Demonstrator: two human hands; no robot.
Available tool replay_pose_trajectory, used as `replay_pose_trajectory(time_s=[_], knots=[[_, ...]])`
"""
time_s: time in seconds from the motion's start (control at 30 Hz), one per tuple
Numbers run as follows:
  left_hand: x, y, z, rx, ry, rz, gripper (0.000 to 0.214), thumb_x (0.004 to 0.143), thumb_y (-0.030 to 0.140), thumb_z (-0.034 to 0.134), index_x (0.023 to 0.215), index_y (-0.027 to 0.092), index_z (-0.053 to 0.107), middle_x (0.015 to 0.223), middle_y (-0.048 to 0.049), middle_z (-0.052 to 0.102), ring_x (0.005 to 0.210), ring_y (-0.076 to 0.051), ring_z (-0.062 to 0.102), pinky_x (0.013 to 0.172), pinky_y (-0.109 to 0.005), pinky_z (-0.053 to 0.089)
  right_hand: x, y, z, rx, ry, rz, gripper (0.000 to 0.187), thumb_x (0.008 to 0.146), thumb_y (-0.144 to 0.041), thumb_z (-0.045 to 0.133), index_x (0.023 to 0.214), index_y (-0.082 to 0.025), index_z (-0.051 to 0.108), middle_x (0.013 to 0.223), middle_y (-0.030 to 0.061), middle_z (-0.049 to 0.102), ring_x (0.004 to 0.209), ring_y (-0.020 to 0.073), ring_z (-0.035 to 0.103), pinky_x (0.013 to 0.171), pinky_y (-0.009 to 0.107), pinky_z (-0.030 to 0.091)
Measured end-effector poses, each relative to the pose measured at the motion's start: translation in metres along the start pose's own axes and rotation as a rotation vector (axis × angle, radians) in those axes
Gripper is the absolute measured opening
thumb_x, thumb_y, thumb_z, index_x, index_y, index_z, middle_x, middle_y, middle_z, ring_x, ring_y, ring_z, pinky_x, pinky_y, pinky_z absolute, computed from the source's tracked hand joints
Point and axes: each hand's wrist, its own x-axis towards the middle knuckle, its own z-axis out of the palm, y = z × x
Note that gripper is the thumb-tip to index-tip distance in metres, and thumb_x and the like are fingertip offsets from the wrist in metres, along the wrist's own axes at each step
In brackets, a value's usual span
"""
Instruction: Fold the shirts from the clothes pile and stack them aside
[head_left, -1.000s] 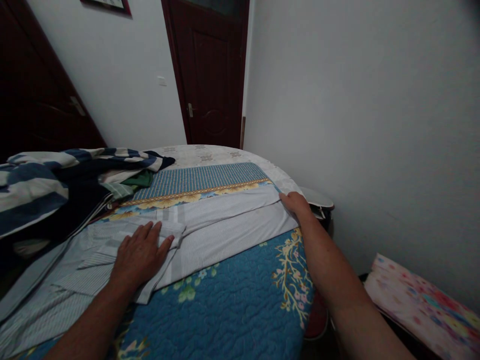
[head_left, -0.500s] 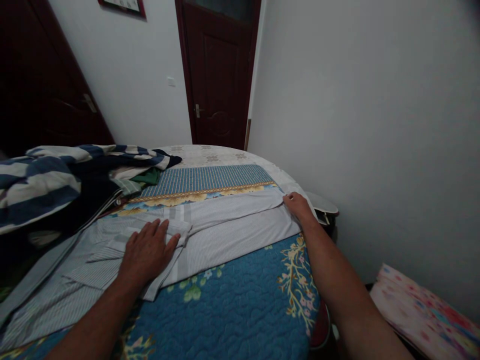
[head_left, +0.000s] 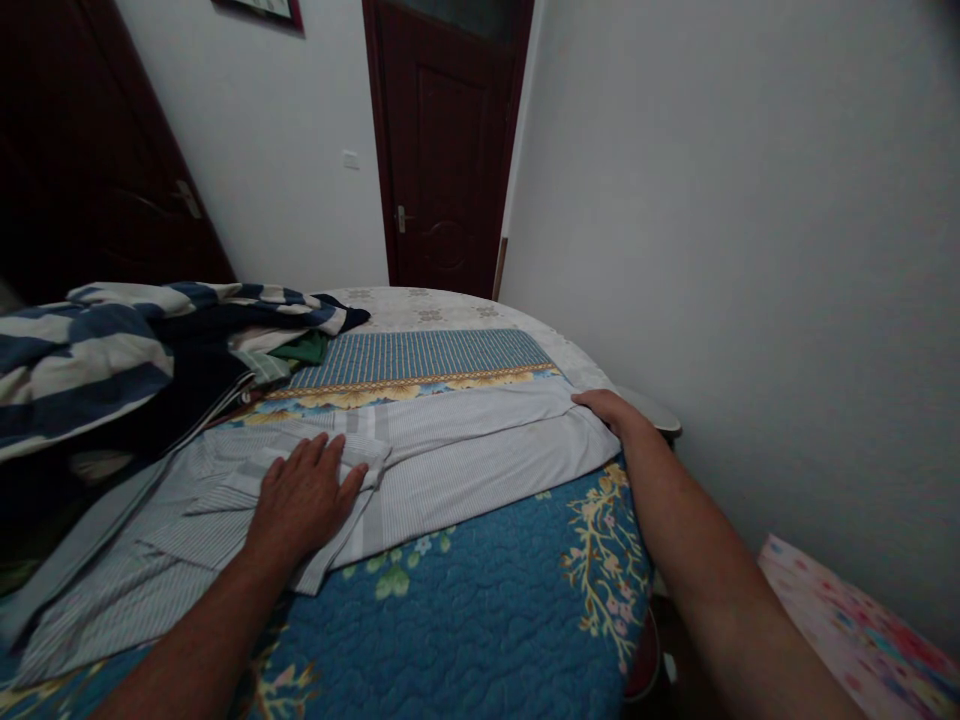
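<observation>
A light grey, finely striped shirt [head_left: 480, 470] lies stretched across the quilted blue mat, its left part loosely folded over itself. My left hand [head_left: 304, 495] rests flat on the folded layers, fingers slightly spread. At the shirt's far right edge, my right hand [head_left: 609, 408] grips the hem with the thumb side towards the cloth. Most of its fingers are hidden behind the hand. One long crease runs from the folds near my left hand towards the right edge.
A heap of clothes [head_left: 112, 350], with a blue-and-white striped piece on top, lies at left. The floral blue mat [head_left: 480, 620] covers a round table with a pale patterned cloth [head_left: 450, 310]. A pink flowered box-like thing [head_left: 847, 620] stands low at right, near the wall.
The shirt's right edge has shifted slightly right along with my right hand, whose fingers now show less. My left hand stays flat on the folds. The whole view has shifted a little.
</observation>
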Motion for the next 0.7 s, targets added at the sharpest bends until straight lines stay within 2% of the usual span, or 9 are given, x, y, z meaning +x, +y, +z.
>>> replay_pose_trajectory(time_s=[0.1, 0.17, 0.3, 0.4, 0.57, 0.7], knots=[[0.000, 0.002, -0.003, 0.007, -0.030, -0.013, 0.075, 0.105, 0.059, 0.033, 0.158, 0.011, 0.053, 0.167, -0.0228, 0.049, 0.156, -0.042, 0.041, 0.124, -0.063, 0.033, -0.004, 0.001, 0.001, 0.064, -0.101, 0.001, 0.041, 0.095, -0.038, 0.063, 0.123, -0.012, 0.079, 0.106, 0.0125, 0.084, 0.089, 0.0222, 0.076, 0.077, 0.029, 0.056], [0.000, 0.003, -0.005, 0.022, -0.044, -0.018, 0.075, 0.105, 0.058, 0.032, 0.159, 0.011, 0.052, 0.168, -0.0220, 0.048, 0.157, -0.041, 0.040, 0.125, -0.062, 0.032, -0.007, 0.001, 0.003, 0.070, -0.123, -0.001, 0.040, 0.094, -0.037, 0.064, 0.122, -0.013, 0.078, 0.102, 0.0112, 0.083, 0.085, 0.0217, 0.075, 0.075, 0.028, 0.056], [-0.002, 0.005, -0.007, 0.030, -0.050, -0.021, 0.075, 0.106, 0.058, 0.030, 0.160, 0.011, 0.051, 0.169, -0.0218, 0.047, 0.157, -0.041, 0.040, 0.124, -0.062, 0.032, -0.010, -0.005, 0.006, 0.010, -0.098, -0.031, 0.036, 0.089, -0.033, 0.068, 0.116, -0.012, 0.079, 0.099, 0.0105, 0.082, 0.086, 0.0223, 0.074, 0.076, 0.028, 0.054], [-0.002, 0.006, -0.009, 0.021, -0.029, -0.017, 0.074, 0.106, 0.058, 0.031, 0.159, 0.011, 0.053, 0.167, -0.0218, 0.049, 0.156, -0.040, 0.041, 0.124, -0.061, 0.033, -0.011, -0.016, 0.004, -0.089, -0.026, -0.085, 0.032, 0.089, -0.030, 0.066, 0.112, -0.011, 0.078, 0.107, 0.0139, 0.081, 0.098, 0.0246, 0.072, 0.082, 0.029, 0.051], [-0.003, 0.007, -0.009, -0.009, -0.008, -0.015, 0.070, 0.106, 0.057, 0.035, 0.156, 0.012, 0.056, 0.166, -0.0220, 0.051, 0.155, -0.040, 0.043, 0.124, -0.059, 0.033, -0.026, -0.053, 0.005, -0.302, 0.065, -0.218, 0.030, 0.094, -0.030, 0.063, 0.115, -0.012, 0.075, 0.119, 0.0177, 0.077, 0.108, 0.0275, 0.067, 0.089, 0.031, 0.045], [-0.003, 0.008, -0.009, -0.030, -0.019, -0.026, 0.072, 0.106, 0.057, 0.035, 0.158, 0.011, 0.054, 0.167, -0.0221, 0.049, 0.157, -0.041, 0.040, 0.125, -0.062, 0.031, -0.055, -0.100, 0.024, -0.525, 0.106, -0.381, 0.033, 0.101, -0.030, 0.055, 0.125, -0.015, 0.072, 0.121, 0.0174, 0.077, 0.107, 0.0258, 0.069, 0.087, 0.029, 0.043]])
